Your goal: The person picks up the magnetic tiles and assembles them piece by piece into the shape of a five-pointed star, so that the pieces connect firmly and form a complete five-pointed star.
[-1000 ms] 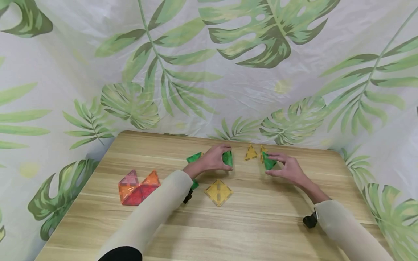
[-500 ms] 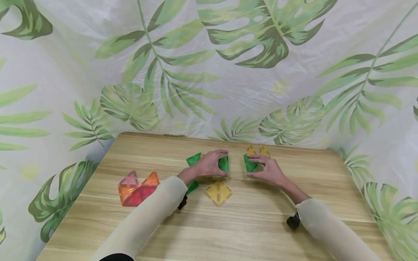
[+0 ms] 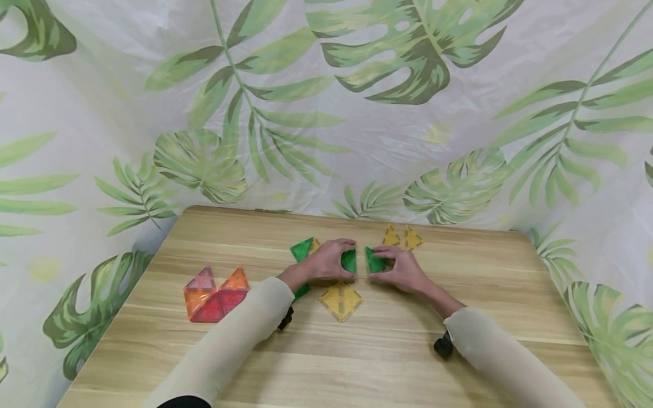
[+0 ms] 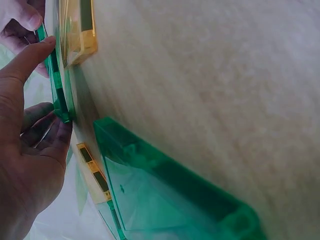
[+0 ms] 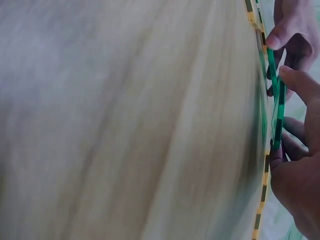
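In the head view my left hand (image 3: 326,262) pinches a translucent green triangular magnetic tile (image 3: 349,261) by its edges. Facing it across a narrow gap, another green magnetic tile (image 3: 374,260) is pinched between the thumb and fingers of my right hand (image 3: 403,271). The left wrist view shows the left-hand tile (image 4: 56,85) edge-on. From the right wrist, the right-hand tile (image 5: 279,115) appears slightly raised off the table. Just below the hands lies a diamond of yellow magnetic tiles (image 3: 341,301). Partly hidden behind my left forearm are more green magnetic tiles (image 3: 303,249).
Left on the wooden table (image 3: 408,351) lies a cluster of red, orange and pink magnetic tiles (image 3: 214,297), partly behind the left sleeve (image 3: 229,334). Two yellow triangular tiles (image 3: 413,237) sit near the back edge. A leaf-patterned cloth (image 3: 285,113) hangs behind.
My right hand has carried its green tile leftward and slightly nearer, up close to the left one. The left hand shifted a little left and nearer, then stayed, still holding its tile.
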{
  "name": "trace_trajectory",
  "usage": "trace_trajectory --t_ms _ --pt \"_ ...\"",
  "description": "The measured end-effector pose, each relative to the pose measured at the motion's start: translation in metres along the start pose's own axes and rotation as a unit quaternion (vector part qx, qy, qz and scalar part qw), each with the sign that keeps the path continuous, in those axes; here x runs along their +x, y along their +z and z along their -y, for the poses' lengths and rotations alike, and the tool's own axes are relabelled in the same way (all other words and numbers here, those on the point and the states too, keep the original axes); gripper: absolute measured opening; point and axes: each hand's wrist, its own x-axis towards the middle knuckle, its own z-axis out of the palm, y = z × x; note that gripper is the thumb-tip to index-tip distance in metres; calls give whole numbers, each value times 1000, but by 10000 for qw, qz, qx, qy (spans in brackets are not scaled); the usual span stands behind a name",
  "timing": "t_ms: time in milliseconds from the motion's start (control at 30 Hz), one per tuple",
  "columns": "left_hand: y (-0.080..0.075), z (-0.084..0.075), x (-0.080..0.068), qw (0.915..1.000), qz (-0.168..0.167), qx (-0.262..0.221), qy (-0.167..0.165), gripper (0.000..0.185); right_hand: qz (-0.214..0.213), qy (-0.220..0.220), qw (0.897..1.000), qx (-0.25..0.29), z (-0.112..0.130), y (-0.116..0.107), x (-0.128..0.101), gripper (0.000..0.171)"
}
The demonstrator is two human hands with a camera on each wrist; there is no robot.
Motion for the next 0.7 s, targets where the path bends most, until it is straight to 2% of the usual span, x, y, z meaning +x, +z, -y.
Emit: trace_trajectory --t_ms 333,700 --pt "1 2 5 9997 75 230 50 83 23 -12 10000 -68 5 10 6 58" --pt "3 2 8 9993 -1 320 213 82 -7 -106 9995 -298 6 17 8 59"
